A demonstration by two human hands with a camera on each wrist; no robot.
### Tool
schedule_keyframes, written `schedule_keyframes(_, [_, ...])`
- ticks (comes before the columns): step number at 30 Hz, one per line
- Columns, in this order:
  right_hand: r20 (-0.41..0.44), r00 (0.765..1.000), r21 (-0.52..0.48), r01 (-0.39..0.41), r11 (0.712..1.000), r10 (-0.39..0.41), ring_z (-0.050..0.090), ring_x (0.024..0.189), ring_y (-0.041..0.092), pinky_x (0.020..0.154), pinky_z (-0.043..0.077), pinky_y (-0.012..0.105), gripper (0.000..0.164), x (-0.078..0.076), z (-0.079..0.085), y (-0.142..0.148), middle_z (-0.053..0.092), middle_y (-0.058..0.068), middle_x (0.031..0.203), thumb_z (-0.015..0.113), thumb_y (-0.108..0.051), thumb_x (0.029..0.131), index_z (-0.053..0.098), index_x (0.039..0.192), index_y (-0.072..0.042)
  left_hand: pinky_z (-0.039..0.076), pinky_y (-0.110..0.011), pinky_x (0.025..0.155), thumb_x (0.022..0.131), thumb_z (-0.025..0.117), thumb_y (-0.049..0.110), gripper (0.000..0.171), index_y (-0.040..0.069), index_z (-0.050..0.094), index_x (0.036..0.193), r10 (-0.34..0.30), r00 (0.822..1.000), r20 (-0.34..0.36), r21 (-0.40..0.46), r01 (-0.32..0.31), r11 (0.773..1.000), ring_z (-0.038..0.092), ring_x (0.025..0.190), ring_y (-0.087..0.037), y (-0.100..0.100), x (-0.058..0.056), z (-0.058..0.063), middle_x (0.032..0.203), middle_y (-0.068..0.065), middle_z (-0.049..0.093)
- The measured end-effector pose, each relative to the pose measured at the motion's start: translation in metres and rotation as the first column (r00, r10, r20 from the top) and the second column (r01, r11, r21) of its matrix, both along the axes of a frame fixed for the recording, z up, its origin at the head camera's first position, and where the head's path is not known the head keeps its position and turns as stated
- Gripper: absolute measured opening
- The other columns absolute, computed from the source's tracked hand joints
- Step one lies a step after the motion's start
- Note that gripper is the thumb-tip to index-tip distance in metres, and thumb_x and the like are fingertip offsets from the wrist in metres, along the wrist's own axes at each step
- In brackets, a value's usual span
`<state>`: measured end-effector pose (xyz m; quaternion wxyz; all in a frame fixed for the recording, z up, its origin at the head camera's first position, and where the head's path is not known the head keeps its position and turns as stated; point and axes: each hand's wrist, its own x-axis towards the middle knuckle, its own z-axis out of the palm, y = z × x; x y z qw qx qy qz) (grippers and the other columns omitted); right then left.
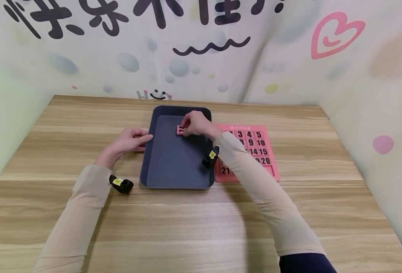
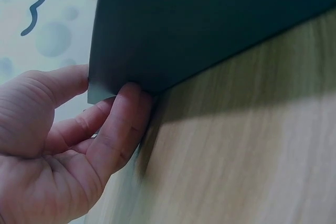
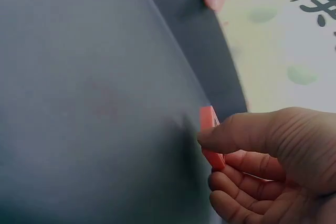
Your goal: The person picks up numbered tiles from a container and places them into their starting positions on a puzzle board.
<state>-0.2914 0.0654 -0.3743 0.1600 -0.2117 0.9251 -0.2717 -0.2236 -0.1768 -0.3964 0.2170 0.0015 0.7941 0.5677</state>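
Note:
A dark blue-grey rectangular tray lies on the wooden table. My left hand holds its left rim; in the left wrist view the thumb is on the rim and the fingers lie against the outer wall. Over the tray's upper part, my right hand pinches a small pink number tile marked 24. The right wrist view shows the tile between thumb and fingers, close to the tray floor. The right forearm partly covers a pink number board to the right of the tray.
Black numbers in rows fill the board, with 21 in its bottom row and a tile-less slot at the bottom right. Behind the table hangs a printed wall cloth. A black camera sits on the left wrist.

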Motion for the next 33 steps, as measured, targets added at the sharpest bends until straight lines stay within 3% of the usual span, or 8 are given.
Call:
schedule_keyframes(5, [-0.026,1.0,-0.054,0.013,0.998,-0.015,0.055,0.077,0.017,0.068,0.048,0.025,0.026,0.006,0.016,0.009,0.064,0.009,0.089,0.076,-0.006,0.075,0.068,0.1,-0.001,0.055,-0.021,0.073,0.097,0.053,0.018,0.04,-0.013,0.049,0.121,-0.004,1.0,-0.007,-0.006,0.004,1.0,0.058,0.076,-0.007,0.001,0.0,0.0,0.093,-0.005,0.057])
schedule_keyframes(10, [0.007,1.0,-0.144,0.02,0.989,-0.019,0.055,0.08,0.02,0.07,0.051,0.027,0.028,0.017,0.029,0.025,0.062,0.011,0.092,0.073,-0.002,0.078,0.065,0.104,0.001,0.055,-0.021,0.073,0.097,0.053,0.019,0.04,-0.013,0.049,0.122,-0.004,1.0,-0.01,-0.016,0.004,1.0,0.058,0.076,-0.008,0.001,0.0,0.0,0.094,-0.005,0.056])
schedule_keyframes(16, [-0.007,0.999,-0.158,0.041,0.987,-0.042,0.056,0.085,0.021,0.074,0.051,0.028,0.029,0.035,0.036,0.055,0.061,0.011,0.093,0.072,-0.001,0.077,0.064,0.105,0.002,0.055,-0.021,0.073,0.097,0.053,0.019,0.041,-0.013,0.049,0.122,-0.006,1.0,-0.01,-0.022,0.006,1.0,0.057,0.077,-0.008,0.002,0.0,0.0,0.095,-0.006,0.056])
schedule_keyframes(26, [0.001,0.997,-0.139,0.074,0.988,-0.074,0.056,0.085,0.024,0.076,0.052,0.033,0.03,0.067,0.025,0.116,0.06,0.013,0.091,0.07,0.004,0.075,0.062,0.103,0.003,0.055,-0.021,0.073,0.097,0.054,0.02,0.041,-0.012,0.049,0.122,-0.006,1.0,-0.006,-0.014,0.006,1.0,0.058,0.077,-0.007,0.002,0.0,-0.001,0.092,-0.003,0.057])
schedule_keyframes(33, [-0.053,0.994,-0.108,0.095,0.99,-0.101,0.057,0.08,0.024,0.073,0.053,0.033,0.025,0.09,0.012,0.155,0.061,0.013,0.087,0.074,0.003,0.073,0.063,0.096,0.004,0.055,-0.021,0.073,0.096,0.054,0.02,0.04,-0.012,0.049,0.121,-0.004,1.0,-0.012,-0.013,0.004,1.0,0.058,0.076,-0.007,0.002,-0.001,-0.001,0.091,-0.002,0.057])
